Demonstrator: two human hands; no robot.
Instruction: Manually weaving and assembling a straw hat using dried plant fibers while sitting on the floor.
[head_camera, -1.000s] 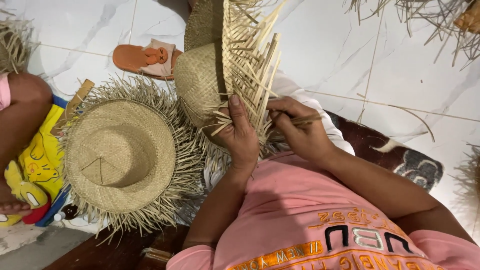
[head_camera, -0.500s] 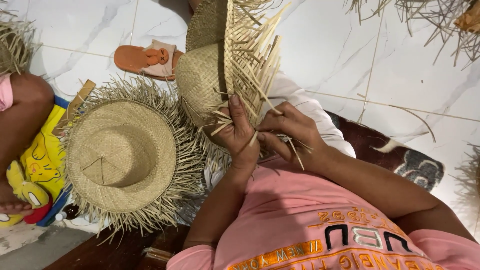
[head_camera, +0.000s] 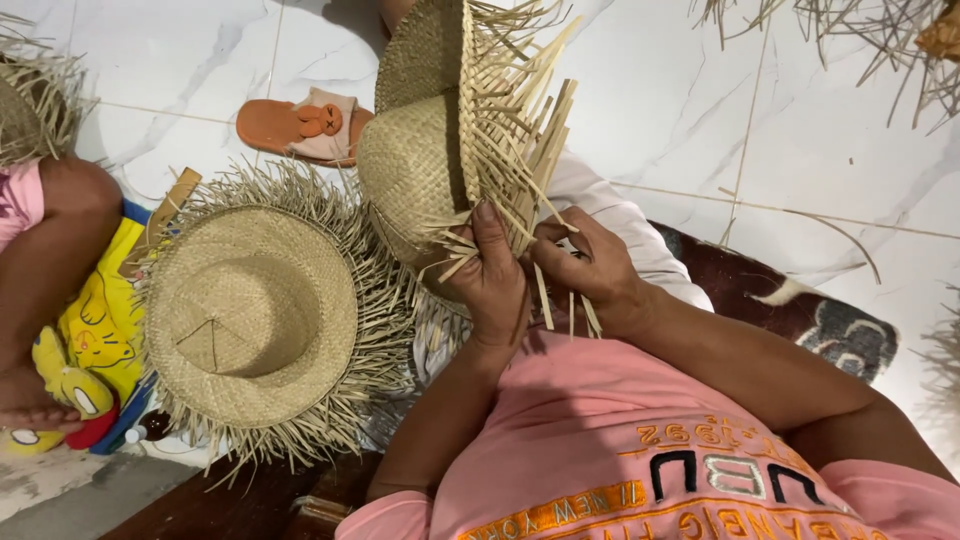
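**Straw hat: brim edge unfinished**

Your left hand (head_camera: 492, 285) grips the woven straw hat (head_camera: 440, 150) over your lap; your right hand (head_camera: 590, 265) pinches loose brim strands (head_camera: 530, 120). Crown woven; fringe untucked. Second fringed hat (head_camera: 250, 315) lies beside you on the floor.

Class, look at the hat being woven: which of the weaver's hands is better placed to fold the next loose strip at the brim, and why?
Probably the right hand: its fingers already pinch loose strips at the brim of the hat. The left hand is clamped on the brim, steadying the hat, so it looks less free.
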